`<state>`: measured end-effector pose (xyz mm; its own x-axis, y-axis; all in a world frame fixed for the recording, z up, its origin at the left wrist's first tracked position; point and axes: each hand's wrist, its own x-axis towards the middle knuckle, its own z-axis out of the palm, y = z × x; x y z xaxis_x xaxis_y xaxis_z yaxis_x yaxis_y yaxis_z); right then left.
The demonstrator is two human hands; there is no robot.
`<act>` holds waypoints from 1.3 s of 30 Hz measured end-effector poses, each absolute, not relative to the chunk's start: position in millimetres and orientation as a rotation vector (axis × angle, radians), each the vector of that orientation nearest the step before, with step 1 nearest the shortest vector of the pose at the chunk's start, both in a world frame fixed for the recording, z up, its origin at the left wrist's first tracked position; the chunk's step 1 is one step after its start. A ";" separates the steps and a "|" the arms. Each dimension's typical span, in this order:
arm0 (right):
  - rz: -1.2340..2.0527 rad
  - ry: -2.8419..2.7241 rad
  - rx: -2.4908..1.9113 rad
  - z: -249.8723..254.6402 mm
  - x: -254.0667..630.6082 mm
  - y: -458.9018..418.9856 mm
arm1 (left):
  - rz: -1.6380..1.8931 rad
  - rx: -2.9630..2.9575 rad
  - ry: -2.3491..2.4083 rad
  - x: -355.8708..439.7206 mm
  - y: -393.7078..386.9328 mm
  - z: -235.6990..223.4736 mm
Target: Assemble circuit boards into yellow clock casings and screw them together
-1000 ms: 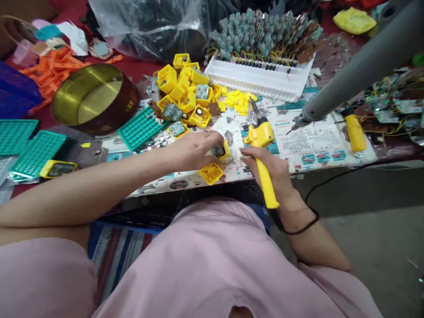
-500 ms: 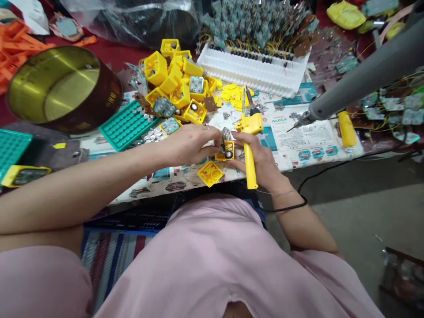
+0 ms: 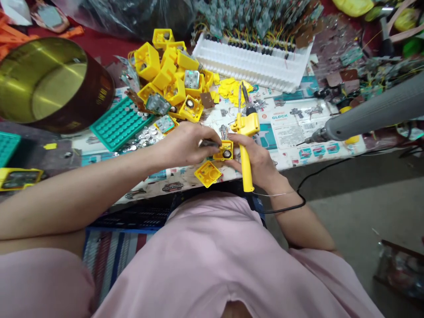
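Note:
My left hand (image 3: 190,145) is closed, its fingertips pinching a thin dark grey piece (image 3: 209,143) seen nearly edge-on. That piece is beside a small open yellow plastic case (image 3: 224,150), which has a round metal-rimmed part inside. A yellow soldering gun (image 3: 245,145) is gripped by my right hand (image 3: 260,161), its tip pointing away from me. Fingers of the same hand also reach to the right side of the case; how firmly they hold it is hidden. Just below, a yellow cover (image 3: 208,174) with a perforated round patch lies on the table.
Yellow cases (image 3: 165,75) with circuit boards are heaped ahead. A white foam rack (image 3: 245,66) holds many wired boards. At left stand a large round tin (image 3: 99,88) and a green tray (image 3: 115,126). A grey electric screwdriver (image 3: 357,117) juts in from the right.
My left hand has drawn the thin piece slightly left, away from the case's opening. The soldering gun stays in my right hand. The view has shifted a little.

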<state>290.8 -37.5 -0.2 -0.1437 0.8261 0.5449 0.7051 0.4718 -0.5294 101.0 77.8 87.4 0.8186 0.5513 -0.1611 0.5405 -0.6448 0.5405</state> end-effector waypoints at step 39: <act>0.319 -1.884 -1.359 8.6 287.7 -36.4 | -0.371 2.950 0.802 125.7 73.3 87.3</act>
<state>287.7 -36.4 8.6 -0.1283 0.8884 0.4407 0.6935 0.3980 -0.6005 125.7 73.3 87.3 0.8355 0.4910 -0.2467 0.5060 -0.8625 -0.0031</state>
